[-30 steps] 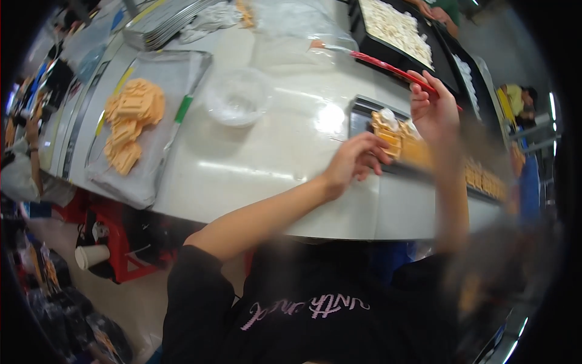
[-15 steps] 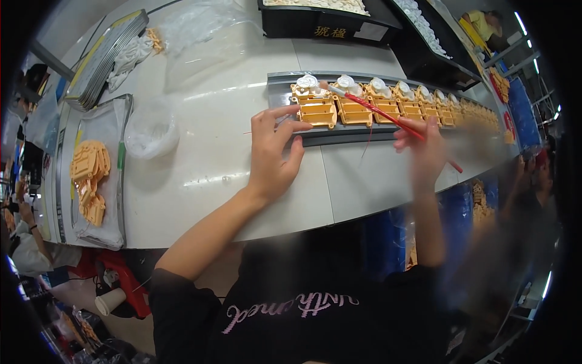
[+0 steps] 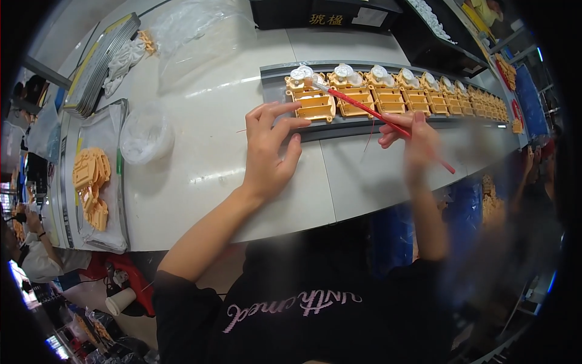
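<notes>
My right hand (image 3: 413, 142) is closed around a thin red-handled paintbrush (image 3: 370, 110), held slantwise. Its bristles reach the white round part at the upper end of the leftmost orange plastic casing (image 3: 314, 108). My left hand (image 3: 270, 142) lies open beside that casing, fingers spread, with the index and middle fingertips at its left and lower edge; the thumb is apart from it. Several more such casings, each topped with a white round part (image 3: 344, 74), stand in a row running right along a grey rail (image 3: 357, 128).
Left on the table are a clear plastic tub (image 3: 145, 136) and a lined tray (image 3: 124, 212) of loose orange casings (image 3: 92, 182). Stacked metal trays (image 3: 100, 67) and a plastic bag (image 3: 200, 30) lie behind. Black bins (image 3: 321, 17) line the back. Another person (image 3: 39, 242) is at far left.
The brush tip has moved left, from the gap right of the first white part onto that part. My left hand stays by the same casing; the whole view has shifted slightly.
</notes>
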Demonstrator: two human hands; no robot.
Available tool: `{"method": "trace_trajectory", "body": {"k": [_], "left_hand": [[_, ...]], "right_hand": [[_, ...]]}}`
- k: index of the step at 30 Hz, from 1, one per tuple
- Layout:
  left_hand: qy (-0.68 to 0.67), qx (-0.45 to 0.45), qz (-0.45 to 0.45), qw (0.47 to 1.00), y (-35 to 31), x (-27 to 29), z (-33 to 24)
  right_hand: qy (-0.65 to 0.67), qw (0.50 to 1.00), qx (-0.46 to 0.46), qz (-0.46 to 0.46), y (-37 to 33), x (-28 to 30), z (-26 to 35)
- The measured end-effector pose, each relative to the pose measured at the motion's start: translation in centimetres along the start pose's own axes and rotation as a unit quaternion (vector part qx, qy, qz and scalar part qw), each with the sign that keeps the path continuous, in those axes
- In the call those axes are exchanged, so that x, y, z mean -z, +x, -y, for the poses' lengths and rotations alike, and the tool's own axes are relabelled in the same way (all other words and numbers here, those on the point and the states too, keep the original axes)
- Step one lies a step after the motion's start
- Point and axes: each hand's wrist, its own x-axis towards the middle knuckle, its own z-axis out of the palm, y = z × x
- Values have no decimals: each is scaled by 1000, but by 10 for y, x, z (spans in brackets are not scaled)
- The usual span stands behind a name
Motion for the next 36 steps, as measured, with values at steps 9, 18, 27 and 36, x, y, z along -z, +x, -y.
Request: {"method": "trace_trajectory", "body": {"k": [9,18,27,36], "left_hand": [[-2,8,27,1000,-1,-1,2],[-6,17,41,999,0,-2,0],[-15,19,43,999,0,-3,0],[-14,21,48,999,-1,-3,1]], "right_hand": [[-56,995,65,58,2,2,13],[-218,944,191,154,6,11,24],[-270,902,308,136,5,34,38],[-346,879,294,142,0,47,34]]}}
